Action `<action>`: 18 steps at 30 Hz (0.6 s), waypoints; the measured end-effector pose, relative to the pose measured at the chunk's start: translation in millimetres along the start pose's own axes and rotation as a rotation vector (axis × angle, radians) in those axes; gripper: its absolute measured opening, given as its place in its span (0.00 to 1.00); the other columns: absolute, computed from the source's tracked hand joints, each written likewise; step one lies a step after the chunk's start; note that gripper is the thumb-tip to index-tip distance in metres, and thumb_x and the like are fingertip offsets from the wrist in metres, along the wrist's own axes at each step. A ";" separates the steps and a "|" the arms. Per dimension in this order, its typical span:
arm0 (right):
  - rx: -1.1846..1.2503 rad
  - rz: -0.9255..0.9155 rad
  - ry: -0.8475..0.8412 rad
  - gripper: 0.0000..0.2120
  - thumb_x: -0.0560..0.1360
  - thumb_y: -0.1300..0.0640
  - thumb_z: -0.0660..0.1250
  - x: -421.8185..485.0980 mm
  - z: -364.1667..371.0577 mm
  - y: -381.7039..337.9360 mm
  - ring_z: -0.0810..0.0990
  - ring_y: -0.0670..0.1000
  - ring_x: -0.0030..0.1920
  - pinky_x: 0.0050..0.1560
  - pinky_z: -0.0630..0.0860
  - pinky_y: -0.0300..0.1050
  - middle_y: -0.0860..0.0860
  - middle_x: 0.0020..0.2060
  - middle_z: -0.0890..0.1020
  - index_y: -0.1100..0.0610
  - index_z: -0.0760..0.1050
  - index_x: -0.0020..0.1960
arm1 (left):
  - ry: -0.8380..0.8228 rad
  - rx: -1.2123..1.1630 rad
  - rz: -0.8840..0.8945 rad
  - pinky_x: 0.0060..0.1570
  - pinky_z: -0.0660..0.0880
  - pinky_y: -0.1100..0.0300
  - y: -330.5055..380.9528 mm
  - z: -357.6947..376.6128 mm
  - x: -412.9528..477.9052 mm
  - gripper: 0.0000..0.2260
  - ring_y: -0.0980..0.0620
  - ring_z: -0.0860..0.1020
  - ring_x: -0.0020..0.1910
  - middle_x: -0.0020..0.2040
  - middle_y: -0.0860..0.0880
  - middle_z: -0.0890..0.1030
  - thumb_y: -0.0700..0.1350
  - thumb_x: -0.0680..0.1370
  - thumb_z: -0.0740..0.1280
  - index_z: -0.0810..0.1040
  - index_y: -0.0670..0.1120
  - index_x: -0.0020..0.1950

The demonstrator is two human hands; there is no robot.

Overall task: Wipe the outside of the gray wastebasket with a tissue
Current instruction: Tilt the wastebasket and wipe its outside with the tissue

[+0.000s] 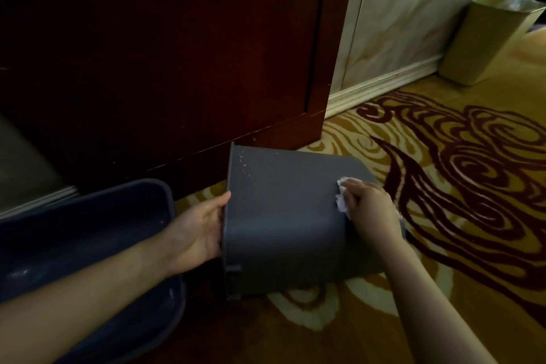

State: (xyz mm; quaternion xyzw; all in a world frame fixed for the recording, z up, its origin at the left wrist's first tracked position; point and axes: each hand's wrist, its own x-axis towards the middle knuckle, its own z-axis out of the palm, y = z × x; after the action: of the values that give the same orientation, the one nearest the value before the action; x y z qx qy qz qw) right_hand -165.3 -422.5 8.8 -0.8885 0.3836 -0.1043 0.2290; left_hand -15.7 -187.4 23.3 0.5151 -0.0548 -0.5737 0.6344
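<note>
The gray wastebasket (283, 216) lies on its side on the patterned carpet, rim to the left, base to the right. My left hand (198, 230) grips the rim at the open end. Near the base end, my right hand (369, 210) presses a crumpled white tissue (342, 196) against the upper side of the basket. Small white specks dot the wall close to the rim. The basket's inside is hidden from view.
A dark blue plastic tub (88, 230) sits at the left under my left forearm. A dark wooden cabinet (177, 53) stands right behind the basket. An olive-green bin (487, 41) stands by the marble wall at the far right. Patterned carpet (458, 171) stretches to the right.
</note>
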 end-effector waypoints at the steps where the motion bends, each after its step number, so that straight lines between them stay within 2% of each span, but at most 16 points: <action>1: -0.042 -0.035 -0.032 0.18 0.79 0.59 0.59 -2.7 3.9 5.6 0.69 0.51 0.68 0.66 0.59 0.39 0.53 0.67 0.73 0.58 0.70 0.68 | 0.008 -0.012 -0.018 0.57 0.73 0.41 -1.3 -1.2 1.5 0.15 0.43 0.80 0.56 0.56 0.44 0.83 0.53 0.75 0.61 0.75 0.54 0.60; 4: -0.198 -0.053 -0.033 0.23 0.78 0.60 0.61 -10.1 17.8 13.5 0.62 0.48 0.72 0.70 0.56 0.38 0.49 0.72 0.67 0.56 0.63 0.72 | 0.138 -0.045 -0.020 0.55 0.74 0.41 -1.5 -2.0 10.9 0.14 0.43 0.82 0.52 0.52 0.43 0.84 0.50 0.77 0.62 0.75 0.50 0.61; 7: -0.037 -0.066 0.148 0.18 0.77 0.60 0.61 -20.6 26.9 16.4 0.67 0.50 0.69 0.67 0.64 0.42 0.50 0.67 0.74 0.55 0.71 0.67 | 0.244 -0.017 -0.029 0.47 0.77 0.45 4.7 -0.3 20.9 0.14 0.43 0.81 0.52 0.54 0.41 0.83 0.49 0.78 0.61 0.74 0.47 0.62; 10: -0.049 -0.025 0.287 0.16 0.77 0.58 0.61 -25.8 28.6 22.5 0.70 0.51 0.66 0.64 0.70 0.48 0.50 0.64 0.77 0.54 0.74 0.64 | 0.284 0.002 -0.033 0.44 0.76 0.47 10.6 -2.6 28.7 0.15 0.43 0.80 0.53 0.56 0.41 0.81 0.50 0.78 0.60 0.74 0.46 0.62; 15: 0.126 0.121 0.395 0.14 0.78 0.59 0.58 -18.0 18.4 17.3 0.76 0.53 0.59 0.58 0.71 0.48 0.53 0.58 0.80 0.55 0.75 0.62 | 0.338 0.021 0.031 0.40 0.77 0.51 16.1 -7.7 37.1 0.14 0.46 0.81 0.47 0.48 0.43 0.82 0.46 0.80 0.56 0.75 0.45 0.62; 17: 0.231 0.076 0.392 0.14 0.78 0.57 0.58 -16.4 21.1 -8.6 0.77 0.51 0.57 0.57 0.73 0.47 0.53 0.56 0.80 0.52 0.74 0.61 | 0.364 0.011 0.035 0.38 0.77 0.52 15.1 -9.0 38.7 0.14 0.47 0.81 0.44 0.46 0.44 0.82 0.45 0.80 0.56 0.75 0.44 0.61; 18: 0.271 -0.005 0.355 0.14 0.77 0.56 0.58 -16.0 26.1 -27.4 0.77 0.51 0.56 0.57 0.74 0.46 0.52 0.56 0.79 0.50 0.73 0.61 | 0.371 0.001 0.035 0.36 0.77 0.52 14.4 -9.7 38.7 0.13 0.47 0.81 0.44 0.45 0.44 0.82 0.45 0.80 0.56 0.75 0.45 0.61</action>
State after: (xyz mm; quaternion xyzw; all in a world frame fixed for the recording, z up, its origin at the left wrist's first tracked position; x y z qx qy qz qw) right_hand -149.4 -385.8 -0.9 -0.8183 0.3984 -0.3101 0.2748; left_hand 13.4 -214.8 9.0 0.6115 0.0540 -0.4577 0.6432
